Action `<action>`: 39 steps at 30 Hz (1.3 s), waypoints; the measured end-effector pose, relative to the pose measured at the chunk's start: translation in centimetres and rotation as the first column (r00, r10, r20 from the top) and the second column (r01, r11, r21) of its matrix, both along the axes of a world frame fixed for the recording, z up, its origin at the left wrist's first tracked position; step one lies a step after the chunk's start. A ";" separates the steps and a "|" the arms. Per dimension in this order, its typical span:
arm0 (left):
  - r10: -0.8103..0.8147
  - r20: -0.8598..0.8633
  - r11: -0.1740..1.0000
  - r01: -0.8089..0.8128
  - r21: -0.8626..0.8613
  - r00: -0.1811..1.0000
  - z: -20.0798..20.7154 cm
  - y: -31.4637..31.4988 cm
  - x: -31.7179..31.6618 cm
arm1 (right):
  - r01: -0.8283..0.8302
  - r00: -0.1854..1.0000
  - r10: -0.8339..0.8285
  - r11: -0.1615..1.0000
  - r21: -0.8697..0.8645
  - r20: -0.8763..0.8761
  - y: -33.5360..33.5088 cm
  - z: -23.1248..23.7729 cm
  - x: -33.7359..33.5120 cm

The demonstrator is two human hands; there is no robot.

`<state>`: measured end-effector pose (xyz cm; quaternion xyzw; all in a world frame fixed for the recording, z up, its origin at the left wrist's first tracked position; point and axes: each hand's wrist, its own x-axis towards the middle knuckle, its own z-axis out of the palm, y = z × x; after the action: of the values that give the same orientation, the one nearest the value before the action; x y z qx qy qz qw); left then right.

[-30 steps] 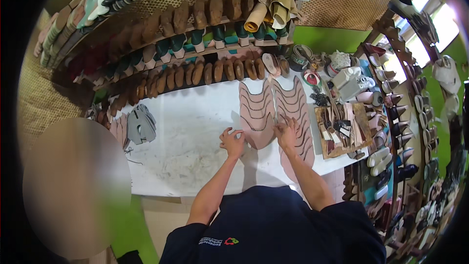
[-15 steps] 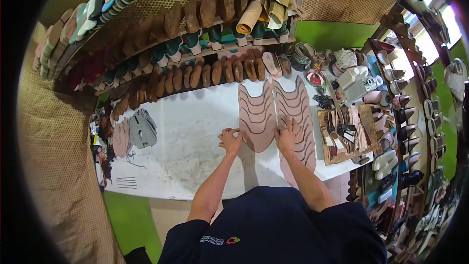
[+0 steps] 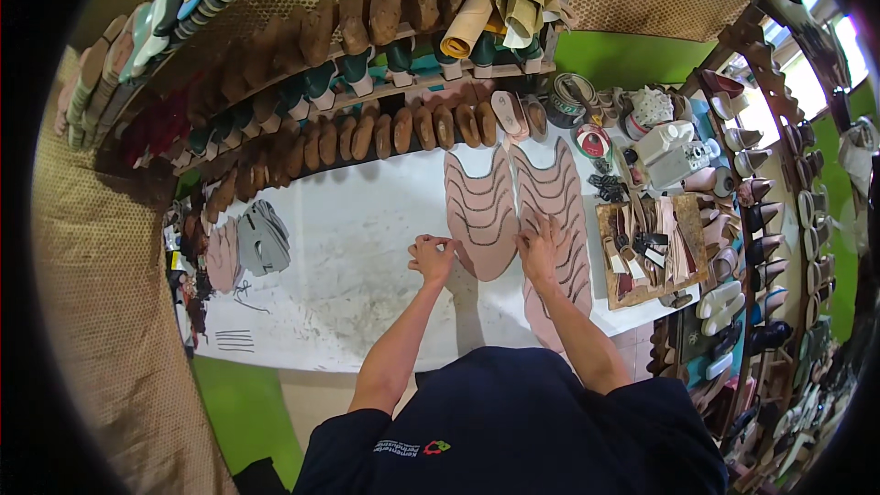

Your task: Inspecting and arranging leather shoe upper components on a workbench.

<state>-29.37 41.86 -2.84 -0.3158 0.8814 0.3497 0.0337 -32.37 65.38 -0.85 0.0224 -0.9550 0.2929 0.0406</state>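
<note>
From where I stand, the far left of the white-topped table (image 3: 362, 220) holds flat grey cut pieces (image 3: 263, 240) heaped beside pale pink ones (image 3: 222, 258), apparently set aside to leave working room. Thin dark strips (image 3: 235, 341) lie nearly parallel just in front.

Rightward, the left hand (image 3: 433, 258) has its fingers curled, thumb and forefinger close together at the near piece's left edge; I can't tell whether they pinch it. That dusty-pink, U-shaped piece ends the left overlapping row (image 3: 478, 206), stepped, I'd guess, so each dark curved edge stays exposed. The right hand (image 3: 539, 255), fingers bent and slightly apart, lies over the right overlapping row (image 3: 570, 252), its tips by the near piece's other edge, perhaps to steady it from both sides; its grip is unclear. Beyond, a brown rectangular board (image 3: 689, 208) gathers loose strips (image 3: 674, 243), probably to keep them together.
</note>
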 end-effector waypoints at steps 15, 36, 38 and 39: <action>0.000 0.063 1.000 -0.001 0.015 0.998 1.1 -0.1 0.8 | 0.001 0.999 0.000 1.000 -0.017 0.048 -0.6 0.6 -0.3; 0.008 0.013 1.000 -0.008 0.005 1.000 0.1 -0.3 0.8 | -0.037 0.999 0.039 0.991 0.129 -0.012 -0.8 0.5 -0.3; 0.005 0.018 1.000 -0.005 -0.011 1.000 0.1 -0.2 0.8 | -0.040 0.998 0.045 0.989 0.141 -0.035 -0.9 0.5 -0.2; 0.004 0.023 1.000 -0.003 -0.028 1.000 0.1 -0.2 0.7 | -0.040 0.998 0.045 0.989 0.141 -0.036 -0.9 0.5 -0.2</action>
<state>-28.64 41.62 -2.69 -0.3216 0.8852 0.3339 0.0387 -32.59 64.50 -0.30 0.0513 -0.9715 0.2254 0.0516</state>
